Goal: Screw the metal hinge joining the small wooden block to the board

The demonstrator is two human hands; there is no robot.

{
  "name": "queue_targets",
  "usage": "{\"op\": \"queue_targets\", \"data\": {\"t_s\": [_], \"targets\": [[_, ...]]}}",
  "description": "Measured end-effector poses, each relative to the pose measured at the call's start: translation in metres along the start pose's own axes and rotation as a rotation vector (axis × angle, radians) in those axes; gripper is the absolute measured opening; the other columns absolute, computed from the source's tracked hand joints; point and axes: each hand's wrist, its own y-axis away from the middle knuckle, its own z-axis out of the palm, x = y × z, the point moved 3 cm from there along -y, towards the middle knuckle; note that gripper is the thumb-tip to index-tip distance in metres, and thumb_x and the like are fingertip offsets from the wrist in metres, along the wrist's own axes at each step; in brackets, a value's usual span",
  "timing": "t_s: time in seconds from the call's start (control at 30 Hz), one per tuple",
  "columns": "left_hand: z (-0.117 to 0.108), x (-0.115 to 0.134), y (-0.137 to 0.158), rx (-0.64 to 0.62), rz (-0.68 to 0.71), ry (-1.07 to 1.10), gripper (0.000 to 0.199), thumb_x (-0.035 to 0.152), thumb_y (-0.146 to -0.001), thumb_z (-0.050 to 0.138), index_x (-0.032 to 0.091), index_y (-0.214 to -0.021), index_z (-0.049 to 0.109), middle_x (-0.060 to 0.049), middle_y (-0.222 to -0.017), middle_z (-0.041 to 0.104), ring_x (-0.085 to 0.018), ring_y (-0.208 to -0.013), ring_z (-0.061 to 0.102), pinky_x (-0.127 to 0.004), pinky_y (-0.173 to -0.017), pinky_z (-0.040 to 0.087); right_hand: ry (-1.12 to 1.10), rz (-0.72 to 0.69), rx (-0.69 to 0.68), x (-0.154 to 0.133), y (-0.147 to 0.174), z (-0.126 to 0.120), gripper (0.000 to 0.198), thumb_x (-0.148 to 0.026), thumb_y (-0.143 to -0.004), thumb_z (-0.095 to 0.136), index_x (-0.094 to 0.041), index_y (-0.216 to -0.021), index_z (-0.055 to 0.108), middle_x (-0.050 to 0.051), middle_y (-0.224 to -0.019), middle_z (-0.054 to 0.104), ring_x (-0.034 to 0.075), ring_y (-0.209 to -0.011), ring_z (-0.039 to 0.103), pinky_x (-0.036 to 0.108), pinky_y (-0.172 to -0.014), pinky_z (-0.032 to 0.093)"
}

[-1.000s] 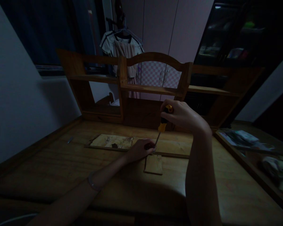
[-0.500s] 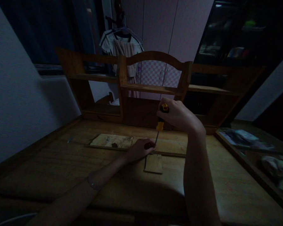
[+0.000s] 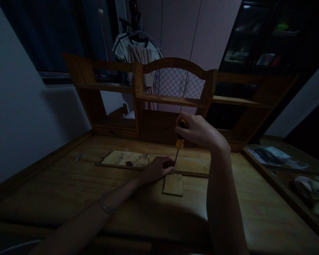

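Note:
My right hand (image 3: 198, 129) is closed round the yellow and black handle of a screwdriver (image 3: 179, 142), held nearly upright with its shaft slanting down to the left. The tip meets a small metal piece, too small to name, at the near edge of a long wooden board (image 3: 190, 164). My left hand (image 3: 159, 168) rests on the board, thumb and fingers pinched beside the screwdriver tip; what they grip is hidden. A small square wooden piece (image 3: 173, 185) lies just below the tip, at the board's near edge.
A wooden desk (image 3: 95, 198) carries the board, with a small metal object (image 3: 79, 157) at left. Behind stands a wooden shelf unit (image 3: 172, 101). Papers (image 3: 275, 155) and cloth (image 3: 312, 193) lie at right. Clothes (image 3: 140, 55) hang behind the shelf. The room is dim.
My right hand has shifted slightly left and down, its grip turned a little on the screwdriver handle. The left hand, board and square piece look unchanged.

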Motion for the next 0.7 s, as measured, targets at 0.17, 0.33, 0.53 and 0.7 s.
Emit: {"op": "queue_targets", "data": {"t_s": [0.17,0.33,0.53,0.7], "targets": [[0.0001,0.0011,0.0003,0.008,-0.005,-0.012,0.013,0.022,-0.084,0.064,0.020,-0.097,0.067,-0.001,-0.090,0.071,-0.015,-0.084,0.065,-0.026,-0.078,0.048,0.021,-0.011,0.017,-0.0018,-0.0010,0.0015,0.016,-0.030,-0.086,0.053,-0.019,-0.095,0.059,0.004,-0.084,0.066,0.017,-0.076,0.058,0.026,-0.067,0.037],[0.0004,0.0008,0.0002,0.006,0.000,-0.010,0.012,0.025,-0.085,0.064,0.020,-0.095,0.066,-0.001,-0.089,0.070,-0.015,-0.083,0.064,-0.026,-0.078,0.048,0.082,0.020,0.027,0.0017,-0.0026,0.0044,0.019,-0.036,-0.089,0.052,-0.019,-0.097,0.058,0.005,-0.086,0.067,0.019,-0.078,0.060,0.027,-0.066,0.037],[-0.0001,0.0005,0.0009,-0.006,-0.009,-0.027,0.012,0.028,-0.085,0.065,0.021,-0.095,0.066,-0.002,-0.093,0.069,-0.017,-0.086,0.064,-0.027,-0.078,0.049,0.118,0.032,-0.015,0.0042,-0.0042,0.0061,0.024,-0.042,-0.091,0.053,-0.019,-0.094,0.058,0.007,-0.085,0.068,0.020,-0.076,0.061,0.027,-0.063,0.036],[-0.0004,-0.0051,-0.0003,-0.067,0.052,0.005,0.021,0.036,-0.087,0.066,0.020,-0.102,0.064,-0.002,-0.095,0.066,-0.015,-0.084,0.064,-0.026,-0.077,0.051,0.080,0.036,-0.051,0.0066,-0.0047,0.0099,0.025,-0.041,-0.091,0.053,-0.019,-0.098,0.060,0.007,-0.088,0.069,0.020,-0.078,0.062,0.028,-0.066,0.039]]}}
